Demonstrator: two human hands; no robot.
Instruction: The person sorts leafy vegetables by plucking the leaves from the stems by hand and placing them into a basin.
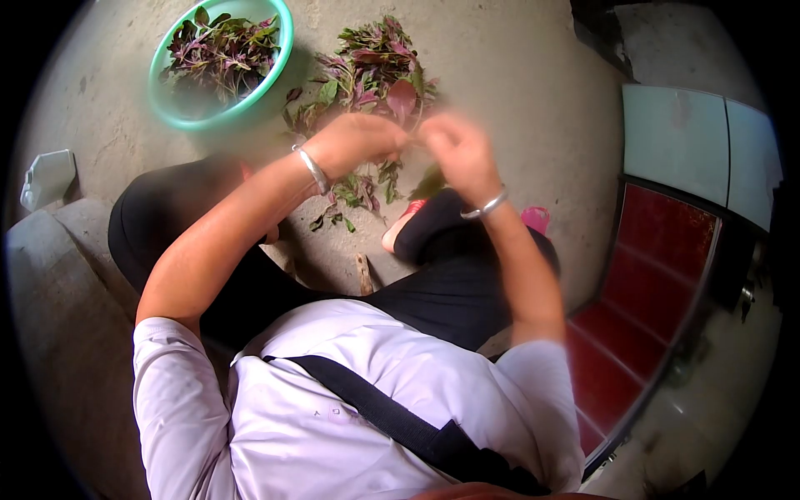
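My left hand (360,143), with a silver bangle at the wrist, reaches over the floor with its fingers closed in a pinch. My right hand (460,152), also wearing a bangle, is pinched close beside it and slightly blurred. Between them is a thin stem of purple-green leafy greens, one broad reddish leaf (401,99) standing up from about there. Just beyond my hands lies a heap of the same leafy greens (377,60) on the floor. Loose leaves (357,192) are scattered below my hands, nearer my feet.
A green plastic basin (286,52) holding more greens sits at the upper left. A pale plastic container (48,179) stands at far left. On the right is a cabinet with red tiled panels (658,250). My bent legs in black trousers (442,292) flank the work area.
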